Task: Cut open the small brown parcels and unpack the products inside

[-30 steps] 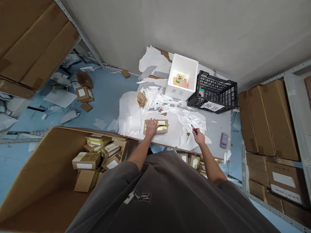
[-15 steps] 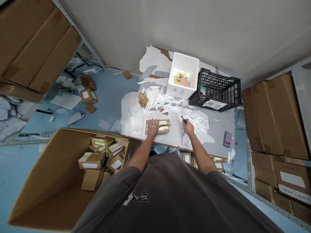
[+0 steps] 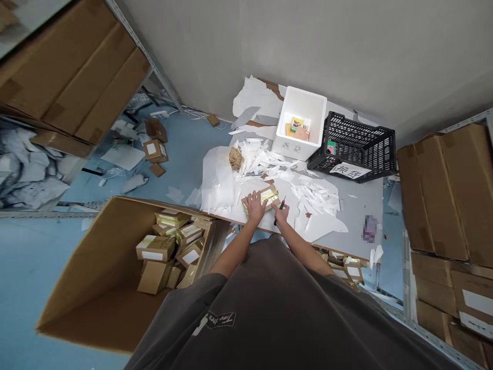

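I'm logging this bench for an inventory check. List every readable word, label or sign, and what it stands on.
"Time ..." in script: print on the grey shirt; the rest is too small to read.
Handwritten characters on the white foam box: too small to read.
Handwritten white label on the black crate: too small to read.
White stickers on the small cartons in the big cardboard box: unreadable.

There is a single view, taken from the person's head, high above the surface (image 3: 346, 205) and looking steeply forward and down past the dark shirt that fills the lower frame. The surface lies well off, in the middle of the frame, so things on it look small. Beyond the surface rises the wall; left of it the blue floor and an open cardboard box (image 3: 88, 288); right of it shelved cartons (image 3: 435, 190).
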The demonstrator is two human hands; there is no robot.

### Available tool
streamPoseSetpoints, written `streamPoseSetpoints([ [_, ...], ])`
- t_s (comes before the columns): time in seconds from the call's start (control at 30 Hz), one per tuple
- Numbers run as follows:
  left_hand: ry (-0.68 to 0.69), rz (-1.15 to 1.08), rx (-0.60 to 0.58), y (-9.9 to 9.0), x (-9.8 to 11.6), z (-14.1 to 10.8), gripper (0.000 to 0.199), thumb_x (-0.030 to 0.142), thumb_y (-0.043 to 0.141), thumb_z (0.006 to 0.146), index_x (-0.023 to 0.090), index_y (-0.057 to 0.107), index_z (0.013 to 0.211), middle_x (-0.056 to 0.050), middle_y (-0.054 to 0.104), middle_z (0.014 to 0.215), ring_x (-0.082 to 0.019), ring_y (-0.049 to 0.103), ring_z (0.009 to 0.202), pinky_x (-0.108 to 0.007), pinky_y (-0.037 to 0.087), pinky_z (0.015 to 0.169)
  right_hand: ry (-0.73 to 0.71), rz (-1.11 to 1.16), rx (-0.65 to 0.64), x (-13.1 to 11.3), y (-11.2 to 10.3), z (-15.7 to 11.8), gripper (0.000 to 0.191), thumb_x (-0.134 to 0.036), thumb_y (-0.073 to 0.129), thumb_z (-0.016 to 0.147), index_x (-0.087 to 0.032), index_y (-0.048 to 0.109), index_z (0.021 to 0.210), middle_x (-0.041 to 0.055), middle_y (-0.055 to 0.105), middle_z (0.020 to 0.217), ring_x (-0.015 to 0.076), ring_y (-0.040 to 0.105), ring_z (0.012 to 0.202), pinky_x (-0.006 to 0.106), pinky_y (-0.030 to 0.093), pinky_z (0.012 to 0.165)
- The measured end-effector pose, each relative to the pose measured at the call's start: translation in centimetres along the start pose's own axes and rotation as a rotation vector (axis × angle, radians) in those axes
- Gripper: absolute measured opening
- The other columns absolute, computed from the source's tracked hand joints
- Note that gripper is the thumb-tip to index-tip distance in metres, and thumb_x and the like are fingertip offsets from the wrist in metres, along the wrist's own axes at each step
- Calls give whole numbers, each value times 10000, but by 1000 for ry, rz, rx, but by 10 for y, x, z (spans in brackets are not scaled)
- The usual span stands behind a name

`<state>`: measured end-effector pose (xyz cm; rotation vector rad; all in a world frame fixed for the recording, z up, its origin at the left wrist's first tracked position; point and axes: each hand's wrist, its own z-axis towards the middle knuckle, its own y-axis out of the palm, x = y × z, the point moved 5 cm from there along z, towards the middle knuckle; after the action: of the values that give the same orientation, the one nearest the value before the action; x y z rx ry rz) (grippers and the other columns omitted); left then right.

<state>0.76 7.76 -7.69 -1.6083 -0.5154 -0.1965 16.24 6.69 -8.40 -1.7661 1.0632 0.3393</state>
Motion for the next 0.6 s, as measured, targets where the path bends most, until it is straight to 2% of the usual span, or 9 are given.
streamPoseSetpoints([
  [0.1, -24, -2, -26, 4, 2, -20, 657, 483, 535, 1058, 160, 520, 1630, -229, 452, 1706, -464, 476, 1472, -658, 407, 1179, 182, 150, 79, -10, -16, 39, 639, -529, 681, 899, -201, 429, 1386, 153, 738, 1264, 265, 724, 1059, 311, 564, 839],
  [0.17, -5, 0, -84, 4, 2, -29, 664, 461, 553, 1047, 146, 513, 1630, -240, 449, 1701, -448, 533, 1399, -606, 477, 1112, 165, 149, 69, -24, -27, 64, 644, -513, 733, 856, -220, 452, 1355, 151, 734, 1294, 272, 708, 1114, 317, 546, 892],
  [0.27, 66, 25, -137, -9, -1, -25, 592, 340, 510, 1063, 136, 514, 1619, -229, 602, 1554, -396, 587, 1306, -530, 516, 1065, 122, 132, 45, -32, -41, 81, 662, -524, 794, 799, -227, 490, 1306, 145, 741, 1291, 277, 702, 1125, 314, 526, 917],
  [0.33, 180, 88, -148, -26, -3, -11, 558, 209, 527, 1027, 147, 548, 1581, -211, 694, 1404, -374, 578, 1320, -496, 508, 1073, 129, 134, 31, -20, -47, 73, 703, -552, 823, 763, -222, 505, 1297, 141, 745, 1277, 282, 709, 1114, 311, 528, 900],
  [0.37, 276, 136, -169, -34, -2, -2, 569, 157, 570, 987, 161, 571, 1555, -204, 695, 1392, -367, 569, 1344, -486, 499, 1083, 135, 134, 20, -9, -47, 63, 724, -562, 838, 742, -219, 512, 1290, 139, 749, 1260, 286, 715, 1100, 311, 532, 887],
  [0.5, 799, 310, -444, -44, 13, 15, 695, 56, 690, 866, 300, 598, 1511, -97, 566, 1613, -340, 414, 1559, -459, 442, 1150, 153, 141, -16, 38, -32, 15, 701, -559, 848, 711, -213, 540, 1236, 122, 762, 1176, 291, 735, 1042, 317, 557, 852],
  [0.53, 880, 335, -491, -45, 17, 16, 690, 57, 694, 863, 316, 607, 1497, -79, 559, 1623, -340, 384, 1582, -464, 427, 1164, 163, 143, -6, 46, -28, 7, 678, -566, 826, 735, -213, 536, 1236, 123, 762, 1171, 288, 738, 1036, 319, 563, 844],
  [0.6, 941, 361, -514, -45, 26, 19, 626, 66, 671, 878, 301, 640, 1458, -93, 621, 1542, -345, 416, 1548, -482, 411, 1174, 166, 121, 21, 53, -24, 2, 637, -576, 772, 792, -217, 517, 1253, 124, 761, 1163, 283, 740, 1032, 322, 572, 822],
])
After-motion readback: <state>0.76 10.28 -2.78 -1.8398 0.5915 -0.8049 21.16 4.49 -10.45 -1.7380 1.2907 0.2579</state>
